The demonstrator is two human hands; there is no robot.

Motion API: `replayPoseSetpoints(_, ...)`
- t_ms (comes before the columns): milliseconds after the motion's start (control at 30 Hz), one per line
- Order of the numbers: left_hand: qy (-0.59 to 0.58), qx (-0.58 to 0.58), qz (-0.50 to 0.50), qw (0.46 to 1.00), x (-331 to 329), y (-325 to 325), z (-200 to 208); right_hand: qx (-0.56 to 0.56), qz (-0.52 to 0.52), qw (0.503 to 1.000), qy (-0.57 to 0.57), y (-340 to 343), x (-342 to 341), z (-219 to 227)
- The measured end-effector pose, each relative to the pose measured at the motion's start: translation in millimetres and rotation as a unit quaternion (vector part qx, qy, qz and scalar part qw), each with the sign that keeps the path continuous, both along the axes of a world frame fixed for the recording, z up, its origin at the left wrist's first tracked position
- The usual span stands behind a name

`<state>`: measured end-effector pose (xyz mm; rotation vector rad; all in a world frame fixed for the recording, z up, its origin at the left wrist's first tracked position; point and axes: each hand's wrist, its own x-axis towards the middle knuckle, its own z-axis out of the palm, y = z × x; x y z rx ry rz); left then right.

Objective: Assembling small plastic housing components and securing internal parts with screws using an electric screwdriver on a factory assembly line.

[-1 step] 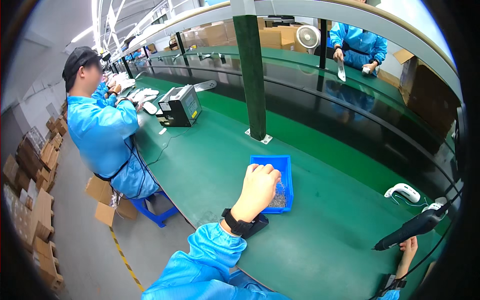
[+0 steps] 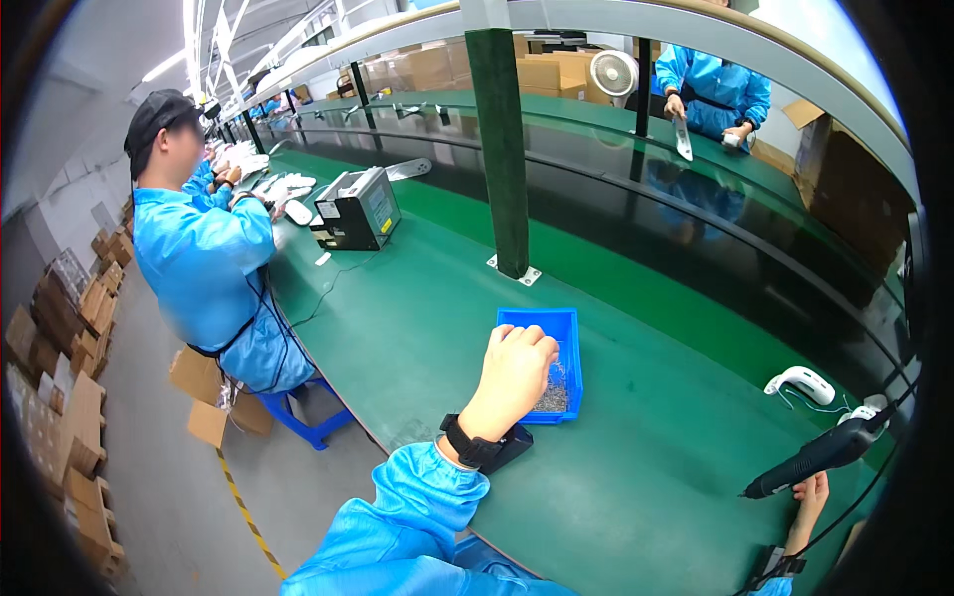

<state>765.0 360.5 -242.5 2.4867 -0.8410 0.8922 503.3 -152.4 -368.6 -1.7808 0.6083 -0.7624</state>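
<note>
My left hand (image 2: 514, 370) is over the blue bin (image 2: 573, 348), its fingers curled together and pointing down into it. The fingertips are hidden from view, so whatever they may pinch does not show. Small loose metal pieces, seemingly screws (image 2: 555, 395), cover part of the bin's bottom. At the right, my right hand (image 2: 812, 494) is partly behind a black electric screwdriver (image 2: 810, 459), whose tip points left. Its fingers show only in part beneath the tool; whether they grip it is unclear. White curved housings (image 2: 803, 381) with thin wires lie beyond the screwdriver.
A green post (image 2: 502, 149) rises from the green bench (image 2: 616, 497) behind the bin. A boxy dark device (image 2: 358, 212) with a cable stands at the left. One co-worker (image 2: 204, 238) sits at the left; another (image 2: 714, 94) works across the dark conveyor belt (image 2: 636, 194).
</note>
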Motion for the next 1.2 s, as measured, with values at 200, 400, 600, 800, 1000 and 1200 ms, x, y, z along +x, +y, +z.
replayPoseSetpoints(200, 0.003, -0.023, -0.018, 1.000, 1.5, -1.9, 3.7, 0.065, 0.014, 0.988, -0.138, -13.7, -12.4, -6.7)
replayPoseSetpoints(400, 0.005, -0.025, -0.004, 1.000, -3.4, -4.4, 9.2, 0.176, 0.056, 0.934, -0.305, -27.4, -15.3, -21.4)
replayPoseSetpoints(600, 0.022, -0.023, -0.004, 0.999, -6.0, -1.5, 11.2, 0.261, 0.492, 0.789, -0.259, -28.8, -16.4, 9.3)
replayPoseSetpoints(800, 0.027, -0.034, -0.017, 0.999, -0.5, -12.5, 6.0, 0.398, -0.057, 0.855, -0.328, 49.2, 4.4, 52.5)
replayPoseSetpoints(1000, 0.030, -0.034, 0.000, 0.999, -4.7, -6.5, 9.0, 0.312, 0.485, 0.792, -0.200, 5.4, -6.9, 41.7)
replayPoseSetpoints(1200, 0.032, -0.041, -0.015, 0.999, -3.1, -9.3, 9.7, 0.305, 0.398, 0.837, -0.218, 3.8, -11.6, 35.0)
